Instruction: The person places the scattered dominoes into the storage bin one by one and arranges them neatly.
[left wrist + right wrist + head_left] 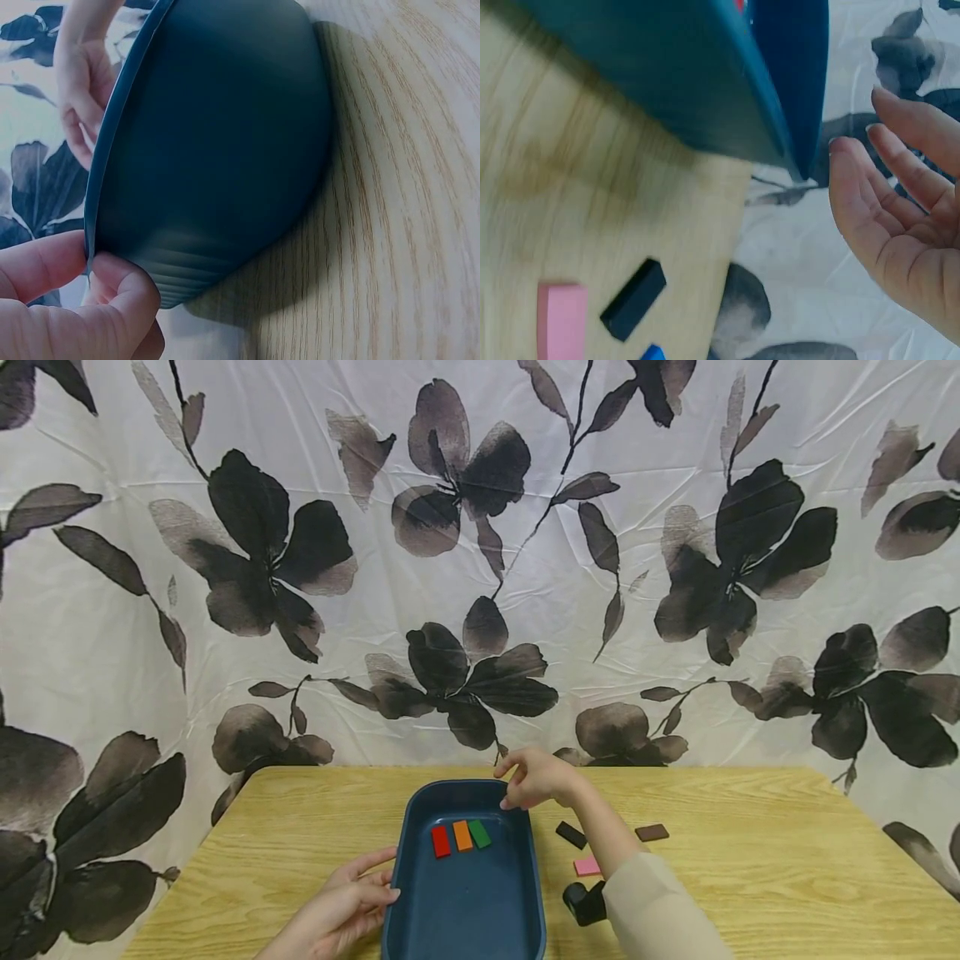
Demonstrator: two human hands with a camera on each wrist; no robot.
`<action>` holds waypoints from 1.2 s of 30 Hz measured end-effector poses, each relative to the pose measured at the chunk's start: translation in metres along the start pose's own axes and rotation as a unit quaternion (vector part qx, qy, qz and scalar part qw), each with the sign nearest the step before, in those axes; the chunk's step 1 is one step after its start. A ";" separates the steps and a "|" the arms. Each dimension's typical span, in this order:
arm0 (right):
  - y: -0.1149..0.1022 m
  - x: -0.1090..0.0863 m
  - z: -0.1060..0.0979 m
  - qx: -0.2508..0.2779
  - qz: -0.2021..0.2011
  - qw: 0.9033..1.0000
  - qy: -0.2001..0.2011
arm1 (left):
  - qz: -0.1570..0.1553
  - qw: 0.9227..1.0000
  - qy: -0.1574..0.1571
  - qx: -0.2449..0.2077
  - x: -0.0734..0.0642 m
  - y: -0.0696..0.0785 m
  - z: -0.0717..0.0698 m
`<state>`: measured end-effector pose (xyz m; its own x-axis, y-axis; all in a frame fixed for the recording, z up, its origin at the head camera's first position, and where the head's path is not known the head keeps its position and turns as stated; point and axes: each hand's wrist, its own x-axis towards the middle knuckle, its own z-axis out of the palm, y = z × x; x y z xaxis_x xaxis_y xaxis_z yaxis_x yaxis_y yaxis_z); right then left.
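A dark blue tray (467,910) holds a red block (440,842), an orange block (462,836) and a green block (479,833) side by side near its far end. At the tray's left side, my left hand (348,893) pinches the rim between thumb and finger, plain in the left wrist view. Above the far right corner is my right hand (542,779), its fingers loosely bent; the right wrist view shows nothing between the fingertips (840,146) and a gap to the tray wall.
Right of the tray lie a black block (572,835), a pink block (587,867) and a brown block (652,832). Part of a blue block (653,352) shows in the right wrist view. A black device (585,903) is beside the right sleeve. A floral cloth (480,568) hangs behind the wooden table.
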<state>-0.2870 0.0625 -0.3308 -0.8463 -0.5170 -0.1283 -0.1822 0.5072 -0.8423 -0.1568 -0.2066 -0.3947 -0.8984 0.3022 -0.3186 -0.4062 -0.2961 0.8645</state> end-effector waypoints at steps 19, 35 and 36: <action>0.036 -0.048 -0.047 -0.023 -0.043 0.999 -0.023 | -0.001 1.000 -0.002 -0.011 -0.001 0.002 0.001; 0.082 -0.086 -0.060 0.014 -0.019 1.000 0.014 | 0.001 1.000 -0.003 -0.004 0.000 -0.002 -0.002; 0.085 -0.088 -0.061 0.019 -0.017 1.000 0.018 | 0.001 1.000 -0.005 -0.005 0.000 -0.002 -0.002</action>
<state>-0.2585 0.1930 -0.3589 -0.8577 -0.5077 -0.0817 -0.1916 0.4631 -0.8654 -0.1564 -0.2076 -0.3971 -0.8976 0.3113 -0.3122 -0.4055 -0.3051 0.8617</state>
